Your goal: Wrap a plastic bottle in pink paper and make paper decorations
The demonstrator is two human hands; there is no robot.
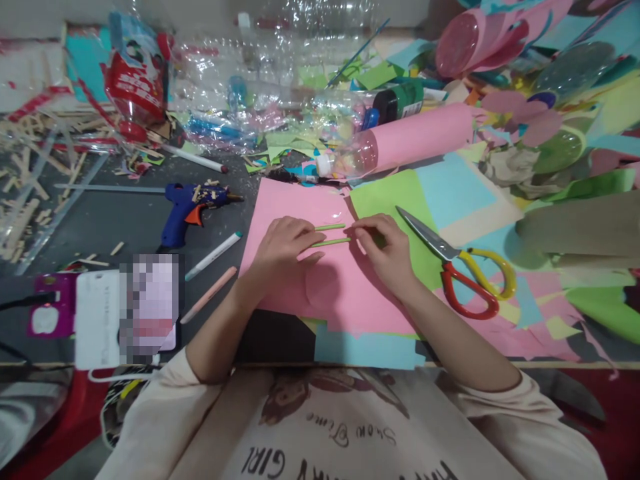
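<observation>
Two thin green paper strips (pixel 331 242) lie roughly parallel above a pink paper sheet (pixel 280 200). My left hand (pixel 287 243) is closed on their left ends, fingers and thumb together. My right hand (pixel 383 243) is beside the strips' right ends, its thumb and forefinger drawn close in a pinch. Whatever may be between those fingertips is too small to make out. Under my right hand the pink sheet meets a light green sheet (pixel 400 193). A small shiny clear spot (pixel 336 215) shows on the pink paper just beyond the strips.
Scissors (pixel 453 257) lie open to the right. A blue glue gun (pixel 183 210), markers (pixel 213 257) and a phone (pixel 153 307) are left. Behind are a pink-wrapped bottle (pixel 423 137), a red-labelled bottle (pixel 135 83) and paper scraps. Wooden sticks (pixel 25 200) are heaped far left.
</observation>
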